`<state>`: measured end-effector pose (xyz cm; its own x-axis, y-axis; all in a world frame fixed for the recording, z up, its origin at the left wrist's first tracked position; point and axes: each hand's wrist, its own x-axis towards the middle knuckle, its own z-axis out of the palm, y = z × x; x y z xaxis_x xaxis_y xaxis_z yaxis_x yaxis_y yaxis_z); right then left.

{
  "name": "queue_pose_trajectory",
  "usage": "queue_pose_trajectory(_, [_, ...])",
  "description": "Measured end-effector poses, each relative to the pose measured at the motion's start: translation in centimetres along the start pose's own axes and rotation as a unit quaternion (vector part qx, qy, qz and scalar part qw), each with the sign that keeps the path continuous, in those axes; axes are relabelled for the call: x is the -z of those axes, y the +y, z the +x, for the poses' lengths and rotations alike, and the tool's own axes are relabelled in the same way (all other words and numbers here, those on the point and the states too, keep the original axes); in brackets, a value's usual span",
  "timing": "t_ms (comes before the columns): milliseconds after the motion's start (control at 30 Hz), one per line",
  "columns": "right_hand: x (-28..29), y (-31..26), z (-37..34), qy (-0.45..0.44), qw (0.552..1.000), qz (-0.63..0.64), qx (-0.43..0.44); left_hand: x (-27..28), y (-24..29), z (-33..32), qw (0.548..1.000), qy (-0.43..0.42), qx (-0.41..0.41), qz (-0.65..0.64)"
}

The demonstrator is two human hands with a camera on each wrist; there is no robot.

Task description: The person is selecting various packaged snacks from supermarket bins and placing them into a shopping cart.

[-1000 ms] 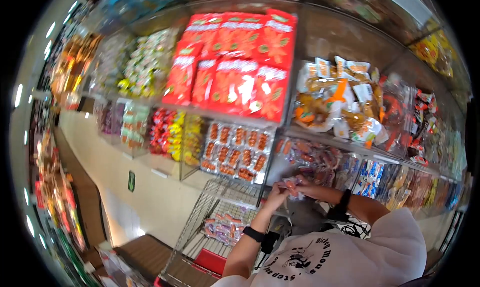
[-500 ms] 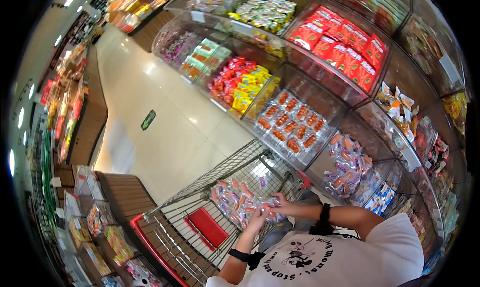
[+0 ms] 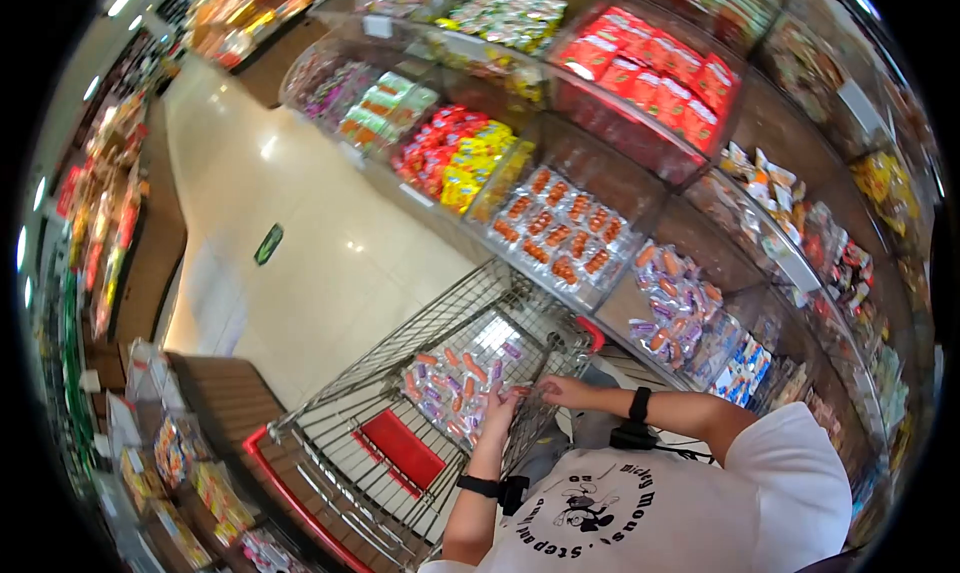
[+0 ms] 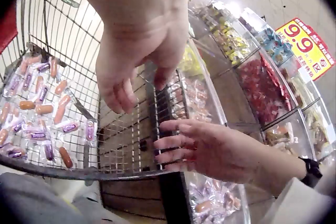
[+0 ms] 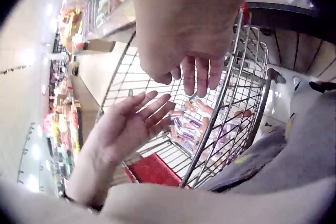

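Observation:
Both hands are bare and hold nothing, side by side over the near side of the shopping cart. My left hand has its fingers loosely bent in the left wrist view. My right hand reaches in from the right with fingers extended, as the left wrist view shows. Small wrapped sausages, several with purple labels, lie spread over the cart's wire basket, just left of my left hand. From the right wrist view, the left palm faces up beside the cart's wire side.
Clear bins line the right side: similar wrapped sausages, trays of reddish-brown skewers, red packets, and red and yellow packets. A wooden display stand is at left. The cart has a red handle.
A second ago the hands held a wrapped sausage by the bins. They moved left to the cart, were over the sausages there, and now are empty and drawn slightly apart.

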<state>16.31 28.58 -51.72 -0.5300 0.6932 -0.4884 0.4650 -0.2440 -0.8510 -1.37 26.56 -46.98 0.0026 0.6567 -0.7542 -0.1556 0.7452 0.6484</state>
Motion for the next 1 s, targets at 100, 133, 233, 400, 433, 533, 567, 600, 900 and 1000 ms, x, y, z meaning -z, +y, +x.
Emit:
queue_pose_trajectory(100, [4.3,-4.1,-5.0,0.059,0.989,0.136,0.018,-3.1,1.2,0.2,0.996,-0.053,-0.07,0.003])
queue_pose_trajectory(133, [5.6,-4.2,-6.1,0.08,0.981,0.173,0.042,-4.4,2.0,0.2,0.994,-0.075,-0.082,0.013])
queue_pose_trajectory(233, [10.0,-2.9,-8.9,0.281,0.939,0.191,0.047,-9.1,4.4,0.1,0.983,-0.154,-0.102,0.013])
queue_pose_trajectory(400, [15.7,9.8,-10.3,0.452,0.88,0.123,-0.075,-17.7,7.0,1.7,0.939,-0.282,-0.162,0.111])
queue_pose_trajectory(433, [17.2,9.3,-11.4,0.379,0.891,0.209,-0.137,-19.6,7.6,2.3,0.927,-0.311,-0.169,0.121])
queue_pose_trajectory(533, [19.1,7.8,-12.5,0.311,0.858,0.306,-0.272,-24.6,6.5,6.4,0.899,-0.295,-0.217,0.241])
queue_pose_trajectory(567, [18.7,8.9,-11.6,0.32,0.839,0.312,-0.31,-25.9,5.8,8.2,0.893,-0.298,-0.191,0.277])
queue_pose_trajectory(600, [18.2,10.5,-10.9,0.327,0.82,0.318,-0.347,-27.2,5.1,9.7,0.869,-0.275,-0.215,0.351])
queue_pose_trajectory(900, [17.7,13.1,-10.1,0.313,0.842,0.416,-0.142,-30.4,-2.4,19.7,0.734,-0.337,-0.129,0.576])
queue_pose_trajectory(1000, [19.5,10.7,-11.4,0.264,0.845,0.432,-0.171,-28.8,-6.5,23.3,0.742,-0.38,-0.08,0.547])
